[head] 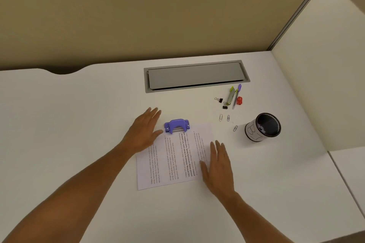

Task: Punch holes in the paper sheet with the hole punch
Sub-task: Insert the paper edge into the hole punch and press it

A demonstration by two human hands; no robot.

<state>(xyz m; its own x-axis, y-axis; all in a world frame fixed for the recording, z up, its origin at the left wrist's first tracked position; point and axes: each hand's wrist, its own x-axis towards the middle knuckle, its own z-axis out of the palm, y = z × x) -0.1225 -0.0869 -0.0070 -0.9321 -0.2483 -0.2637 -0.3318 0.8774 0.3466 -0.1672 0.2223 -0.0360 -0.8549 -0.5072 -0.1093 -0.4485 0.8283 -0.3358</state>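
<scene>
A printed paper sheet (173, 160) lies flat on the white desk (79, 124), text running sideways. A purple hole punch (177, 126) sits at the sheet's far edge, the edge seemingly under its mouth. My left hand (145, 131) is flat and open just left of the punch, its thumb near the punch's left end and its heel over the sheet's far left corner. My right hand (217, 165) lies open, palm down, on the sheet's right edge. Neither hand holds anything.
A grey cable hatch (195, 76) is set into the desk behind the punch. To the right lie binder clips (219, 100), pens and a red item (235, 95), paper clips (227, 118) and a black mesh cup (263, 127). A white side panel (320, 65) bounds the right.
</scene>
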